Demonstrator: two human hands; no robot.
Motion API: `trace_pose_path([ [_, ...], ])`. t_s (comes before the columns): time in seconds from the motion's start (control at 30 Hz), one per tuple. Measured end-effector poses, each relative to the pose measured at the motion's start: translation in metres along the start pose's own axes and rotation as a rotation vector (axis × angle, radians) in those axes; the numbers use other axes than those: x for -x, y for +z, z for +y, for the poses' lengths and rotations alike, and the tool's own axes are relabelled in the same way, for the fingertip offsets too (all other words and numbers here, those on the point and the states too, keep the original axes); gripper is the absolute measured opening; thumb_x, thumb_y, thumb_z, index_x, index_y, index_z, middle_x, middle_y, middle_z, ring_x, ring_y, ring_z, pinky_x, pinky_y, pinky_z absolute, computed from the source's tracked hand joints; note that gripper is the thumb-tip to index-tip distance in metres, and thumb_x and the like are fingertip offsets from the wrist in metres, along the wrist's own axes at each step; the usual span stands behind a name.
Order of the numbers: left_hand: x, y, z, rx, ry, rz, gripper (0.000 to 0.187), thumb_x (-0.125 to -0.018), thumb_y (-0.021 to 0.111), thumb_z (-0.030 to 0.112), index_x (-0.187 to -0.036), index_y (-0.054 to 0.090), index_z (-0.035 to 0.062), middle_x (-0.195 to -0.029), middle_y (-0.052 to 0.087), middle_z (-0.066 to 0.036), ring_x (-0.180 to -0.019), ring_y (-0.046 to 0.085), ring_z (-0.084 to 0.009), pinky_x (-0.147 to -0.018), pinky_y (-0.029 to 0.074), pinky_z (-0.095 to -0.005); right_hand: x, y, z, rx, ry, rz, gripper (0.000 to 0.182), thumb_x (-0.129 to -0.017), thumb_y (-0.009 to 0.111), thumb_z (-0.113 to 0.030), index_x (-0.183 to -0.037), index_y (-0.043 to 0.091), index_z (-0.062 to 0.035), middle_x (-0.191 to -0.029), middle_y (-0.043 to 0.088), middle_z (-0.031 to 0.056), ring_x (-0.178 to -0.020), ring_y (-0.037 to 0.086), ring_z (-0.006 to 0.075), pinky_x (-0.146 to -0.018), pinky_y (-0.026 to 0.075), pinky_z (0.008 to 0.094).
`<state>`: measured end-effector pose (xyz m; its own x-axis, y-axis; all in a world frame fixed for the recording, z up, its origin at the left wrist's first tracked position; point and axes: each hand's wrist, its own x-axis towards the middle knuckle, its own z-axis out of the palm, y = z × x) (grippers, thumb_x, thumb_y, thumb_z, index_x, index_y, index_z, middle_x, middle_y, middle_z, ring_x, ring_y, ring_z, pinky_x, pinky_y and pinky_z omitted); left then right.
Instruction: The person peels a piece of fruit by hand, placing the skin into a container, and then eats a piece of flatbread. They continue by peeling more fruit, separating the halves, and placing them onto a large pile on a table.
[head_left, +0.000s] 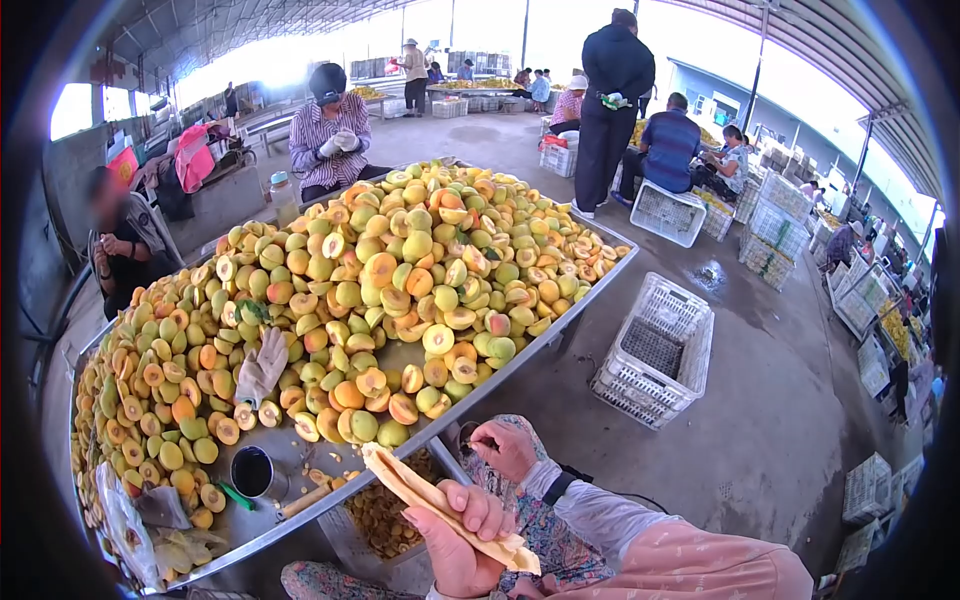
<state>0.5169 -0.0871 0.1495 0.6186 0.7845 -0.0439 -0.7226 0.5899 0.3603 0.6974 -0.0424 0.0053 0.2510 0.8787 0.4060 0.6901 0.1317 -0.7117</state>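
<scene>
My left hand (pixel 462 535) is closed around a long, pale, folded flatbread (pixel 425 492), which points up and to the left over the table's edge. My right hand (pixel 505 448) is curled closed above my patterned trousers, a dark band at its wrist; whether anything is in its fingers is hidden. Beyond the hands, halved and whole peach-like fruit (pixel 400 270) is heaped on a metal-edged table (pixel 480 405). A light work glove (pixel 262 366) rests on the fruit. Near the table's front edge are a dark cup (pixel 254 472), a green-handled tool (pixel 236 497) and a wooden handle (pixel 303 502).
Below the table edge sits a crate of fruit pieces (pixel 385 520). A white plastic crate (pixel 655 350) stands on the floor to the right, with stacked crates (pixel 775 230) farther off. A gloved person (pixel 335 130) sits across the table, another person (pixel 125 245) at left. Plastic bags (pixel 125 525) lie lower left.
</scene>
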Motion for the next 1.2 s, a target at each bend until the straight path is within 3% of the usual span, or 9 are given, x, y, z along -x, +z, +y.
trace_pose_path([
  [0.27, 0.002, 0.0, 0.003, -0.03, 0.011, -0.023, 0.059, -0.073, 0.057, 0.073, -0.081, 0.04, 0.017, -0.065, 0.034, 0.005, -0.056, 0.033, -0.0085, -0.057, 0.034, -0.0259, 0.0, 0.002, 0.0, 0.012, -0.022, 0.017, 0.012, -0.079, 0.068, -0.013, -0.087, 0.061, -0.0083, -0.082, 0.062, 0.0064, -0.078, 0.061, 0.0252, -0.07, 0.049, 0.0353],
  [0.33, 0.002, 0.001, 0.002, -0.056, 0.044, -0.073, 0.052, -0.081, 0.053, 0.068, -0.079, 0.038, 0.0177, -0.064, 0.033, 0.006, -0.054, 0.032, -0.0076, -0.054, 0.033, -0.0254, 0.0, 0.001, -0.001, 0.012, -0.022, 0.017, 0.012, -0.079, 0.068, -0.012, -0.087, 0.061, -0.0081, -0.082, 0.062, 0.0064, -0.078, 0.061, 0.0251, -0.069, 0.049, 0.0352],
  [0.63, 0.006, 0.011, 0.005, -0.228, 0.081, -0.033, 0.045, -0.086, 0.065, 0.047, -0.073, 0.034, 0.0172, -0.057, 0.027, 0.005, -0.047, 0.027, -0.008, -0.045, 0.028, -0.0265, 0.0, 0.001, 0.001, -0.011, 0.014, -0.003, 0.012, -0.079, 0.068, -0.011, -0.087, 0.061, -0.0072, -0.082, 0.063, 0.007, -0.078, 0.061, 0.0254, -0.069, 0.049, 0.0348],
  [0.77, 0.008, 0.012, 0.006, -0.236, 0.078, -0.007, 0.046, -0.085, 0.066, 0.048, -0.073, 0.034, 0.0172, -0.056, 0.026, 0.005, -0.047, 0.027, -0.008, -0.045, 0.028, -0.0264, 0.0, 0.001, 0.0, -0.005, -0.007, -0.002, 0.012, -0.078, 0.068, -0.011, -0.087, 0.06, -0.007, -0.083, 0.063, 0.0073, -0.08, 0.061, 0.0269, -0.072, 0.048, 0.0358],
  [0.83, 0.01, 0.008, 0.007, -0.228, -0.003, 0.016, 0.055, -0.075, 0.067, 0.062, -0.081, 0.04, 0.0141, -0.064, 0.035, 0.004, -0.054, 0.033, -0.0081, -0.052, 0.032, -0.0251, -0.001, 0.001, 0.001, -0.009, -0.004, -0.001, 0.012, -0.078, 0.068, -0.011, -0.087, 0.06, -0.007, -0.083, 0.063, 0.0073, -0.081, 0.061, 0.0273, -0.072, 0.048, 0.0361],
  [0.97, 0.001, 0.008, 0.006, -0.218, 0.009, -0.077, 0.049, -0.082, 0.063, 0.059, -0.08, 0.039, 0.0155, -0.059, 0.029, 0.005, -0.049, 0.029, -0.008, -0.048, 0.029, -0.0255, -0.001, 0.001, 0.002, 0.03, -0.063, 0.034, 0.014, -0.077, 0.069, -0.009, -0.088, 0.062, -0.0057, -0.081, 0.063, 0.0072, -0.075, 0.063, 0.0221, -0.067, 0.05, 0.0323],
  [1.07, -0.001, 0.014, 0.008, -0.249, 0.097, -0.158, 0.062, -0.08, 0.052, 0.071, -0.101, 0.047, 0.0132, -0.06, 0.034, 0.003, -0.051, 0.034, -0.0094, -0.05, 0.032, -0.0264, 0.0, 0.002, 0.006, 0.034, -0.065, 0.037, 0.014, -0.077, 0.069, -0.01, -0.088, 0.062, -0.006, -0.081, 0.063, 0.0073, -0.075, 0.062, 0.024, -0.067, 0.049, 0.0334],
  [1.13, 0.0, 0.021, 0.011, -0.12, 0.078, -0.135, 0.087, -0.071, 0.053, 0.08, -0.119, 0.042, 0.0087, -0.064, 0.041, -0.001, -0.058, 0.04, -0.0124, -0.055, 0.035, -0.0278, -0.003, 0.001, 0.003, 0.045, -0.081, 0.043, 0.014, -0.076, 0.07, -0.011, -0.087, 0.061, -0.0062, -0.081, 0.063, 0.0074, -0.076, 0.062, 0.0251, -0.067, 0.049, 0.0339],
  [1.2, -0.001, 0.02, 0.011, -0.127, 0.084, -0.149, 0.093, -0.072, 0.043, 0.084, -0.127, 0.038, 0.0086, -0.065, 0.042, -0.002, -0.06, 0.041, -0.0137, -0.059, 0.037, -0.0295, -0.001, -0.001, -0.001, 0.006, 0.003, 0.002, 0.012, -0.078, 0.068, -0.012, -0.086, 0.06, -0.007, -0.082, 0.063, 0.007, -0.078, 0.061, 0.0262, -0.069, 0.049, 0.0353],
])
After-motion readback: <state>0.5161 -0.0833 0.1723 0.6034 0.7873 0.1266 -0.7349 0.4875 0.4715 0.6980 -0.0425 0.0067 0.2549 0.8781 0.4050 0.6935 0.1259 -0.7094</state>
